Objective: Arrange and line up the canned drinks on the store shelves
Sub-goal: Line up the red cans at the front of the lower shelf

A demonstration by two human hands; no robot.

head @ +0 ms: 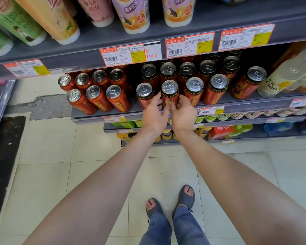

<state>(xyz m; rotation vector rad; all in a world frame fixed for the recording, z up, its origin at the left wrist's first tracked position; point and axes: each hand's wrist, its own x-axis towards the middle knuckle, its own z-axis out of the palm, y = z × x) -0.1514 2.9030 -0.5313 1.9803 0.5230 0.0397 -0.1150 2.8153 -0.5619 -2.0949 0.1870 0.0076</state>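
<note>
Grey metal shelving [102, 110] fills the upper half of the view, its front edges carrying orange-bordered paper price tags [122, 54] with yellow price boxes. On the middle shelf stand red cylindrical drink cans with silver pull-tab tops, one cluster toward ten o'clock [98, 98] and a larger block of black-collared cans from the centre out to two o'clock [217, 89]. Both bare arms reach up from the bottom corners and meet at the front-row red can with the silver lid [170, 91], which sits upright at the shelf's front edge, about twelve o'clock from the hands. The left hand [154, 115] is cupped against the can's left side with fingers curled loosely round it, and the right hand [184, 115] mirrors it on the right, thumbs nearly touching below the can's lower body; both hands are half closed on this can. Above, at twelve o'clock, tall paper cups with purple and orange print [131, 15] lean on the top shelf, with green and yellow cups toward eleven. Pale bottles [286, 76] lie at three o'clock. Lower shelves hold green and orange packets. Cream floor tiles [60, 156] spread below, with a patch of bare grey concrete [49, 106] at nine o'clock and a dark mat [5, 165] beyond it. Grey open-toed sandals [185, 197] and blue jean hems show at six o'clock.
</note>
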